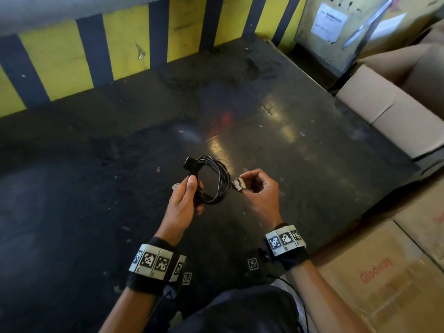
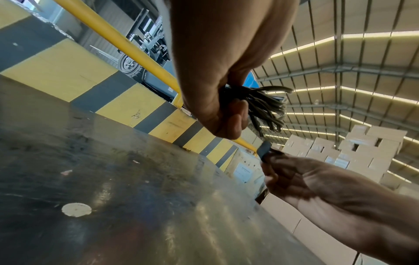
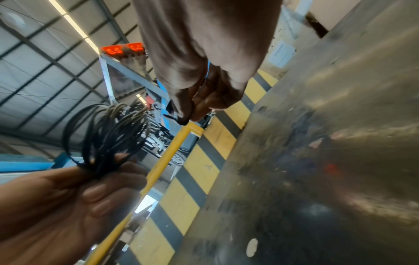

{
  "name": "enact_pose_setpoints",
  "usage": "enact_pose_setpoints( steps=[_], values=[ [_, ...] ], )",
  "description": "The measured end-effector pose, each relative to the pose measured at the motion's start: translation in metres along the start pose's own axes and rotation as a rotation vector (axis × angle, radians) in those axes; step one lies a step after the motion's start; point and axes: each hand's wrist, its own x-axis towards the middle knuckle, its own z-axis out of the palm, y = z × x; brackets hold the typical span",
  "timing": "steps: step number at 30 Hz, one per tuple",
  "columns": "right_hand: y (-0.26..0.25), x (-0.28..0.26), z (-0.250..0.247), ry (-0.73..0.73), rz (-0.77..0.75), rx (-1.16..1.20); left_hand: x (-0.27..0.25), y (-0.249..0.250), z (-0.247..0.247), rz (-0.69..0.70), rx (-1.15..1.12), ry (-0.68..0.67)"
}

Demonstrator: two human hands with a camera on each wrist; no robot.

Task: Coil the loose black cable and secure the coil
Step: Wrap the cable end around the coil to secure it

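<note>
A black cable (image 1: pixel 222 180) is wound into a small coil of several loops, held up above the dark floor. My left hand (image 1: pixel 189 193) grips the coil's left side, thumb on top; a black plug (image 1: pixel 191 163) sticks out at the coil's top. The left wrist view shows the loops (image 2: pixel 265 105) fanning out of my left hand (image 2: pixel 217 100). My right hand (image 1: pixel 248 185) is just right of the coil and pinches a short dark strap piece (image 1: pixel 239 184) between thumb and fingers. This strap (image 3: pixel 174 114) hangs from my right hand (image 3: pixel 195 105), apart from the coil (image 3: pixel 106 136).
A yellow-and-black striped kerb (image 1: pixel 72 56) bounds the floor at the back. Cardboard boxes (image 1: pixel 384 111) stand at the right, and another box (image 1: pixel 396 280) is close by my right arm. A pale round spot (image 2: pixel 76 209) marks the floor. A yellow rail (image 2: pixel 113 35) runs behind the kerb.
</note>
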Motion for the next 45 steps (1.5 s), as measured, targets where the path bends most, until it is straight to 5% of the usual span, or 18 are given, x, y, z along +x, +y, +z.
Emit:
enact_pose_setpoints(
  steps=[13, 17, 30, 35, 42, 45],
  values=[
    [-0.023, -0.012, 0.026, -0.035, 0.028, 0.173, -0.020, 0.012, -0.007, 0.040, -0.220, 0.029],
    [-0.024, -0.016, 0.031, -0.030, -0.015, 0.028, -0.025, 0.013, -0.010, 0.043, -0.240, 0.056],
    [-0.043, -0.012, 0.074, 0.194, 0.038, 0.191, -0.019, 0.015, -0.002, 0.032, -0.346, 0.187],
    [-0.053, -0.015, 0.083, 0.149, 0.241, 0.400, -0.014, 0.018, -0.004, 0.016, -0.384, 0.294],
    [-0.061, -0.014, 0.080, -0.018, 0.289, 0.347, -0.017, 0.021, -0.007, 0.058, -0.280, 0.296],
    [-0.066, -0.020, 0.078, -0.113, 0.178, 0.293, -0.019, 0.022, -0.003, 0.051, -0.270, 0.352]
  ],
)
